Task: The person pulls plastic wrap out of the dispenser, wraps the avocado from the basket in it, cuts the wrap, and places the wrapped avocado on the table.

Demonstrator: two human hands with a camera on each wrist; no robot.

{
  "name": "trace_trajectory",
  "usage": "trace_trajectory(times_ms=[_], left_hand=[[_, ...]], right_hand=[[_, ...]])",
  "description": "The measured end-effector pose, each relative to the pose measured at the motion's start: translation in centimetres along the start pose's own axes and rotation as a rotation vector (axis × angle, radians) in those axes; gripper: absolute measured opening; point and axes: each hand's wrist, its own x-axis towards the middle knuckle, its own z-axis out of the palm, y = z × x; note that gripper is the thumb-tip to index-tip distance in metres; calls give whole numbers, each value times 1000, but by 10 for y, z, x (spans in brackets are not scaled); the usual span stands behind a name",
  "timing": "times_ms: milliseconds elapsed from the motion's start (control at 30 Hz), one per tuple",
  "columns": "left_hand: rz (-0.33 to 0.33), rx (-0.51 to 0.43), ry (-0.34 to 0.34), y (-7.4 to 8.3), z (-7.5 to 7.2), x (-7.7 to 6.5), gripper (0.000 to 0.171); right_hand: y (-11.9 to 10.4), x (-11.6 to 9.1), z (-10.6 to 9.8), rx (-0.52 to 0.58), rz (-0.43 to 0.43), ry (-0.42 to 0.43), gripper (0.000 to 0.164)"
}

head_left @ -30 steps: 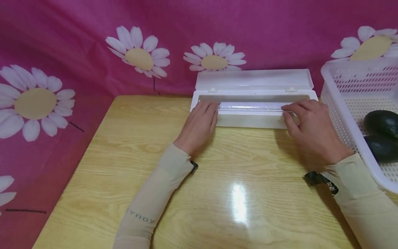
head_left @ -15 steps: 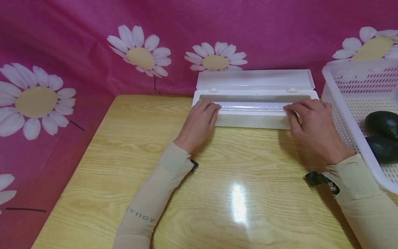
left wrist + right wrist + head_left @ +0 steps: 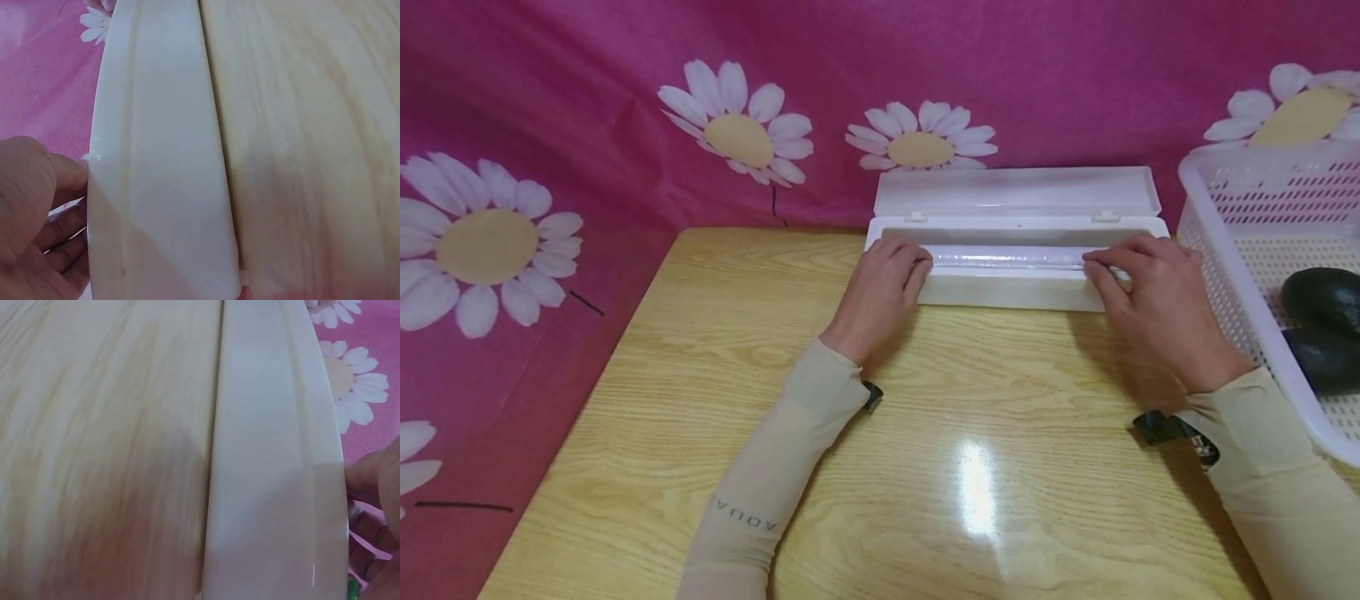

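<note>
1. Your left hand (image 3: 880,292) and right hand (image 3: 1165,308) pinched the film (image 3: 1007,257) inside the open box (image 3: 1007,292).
2. Your step seemed to be loosening it.
3. Next, you probably needed an even pull.

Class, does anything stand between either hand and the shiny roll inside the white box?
Nothing visible does: the lid is open, and the left hand and right hand reach over the front wall to the roll.

Sleeves (image 3: 793,433) are beige; the left bears lettering (image 3: 743,514).
</note>
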Motion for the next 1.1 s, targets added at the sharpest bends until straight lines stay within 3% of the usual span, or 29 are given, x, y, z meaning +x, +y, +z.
trace_trajectory(times_ms=[467, 1100], left_hand=[[-74, -29, -31, -1, 2, 5, 26], [-48, -18, 2, 4, -2, 7, 24]], right_hand=[[-4, 6, 4, -12, 26, -45, 15], [-2, 4, 8, 2, -40, 78, 17]])
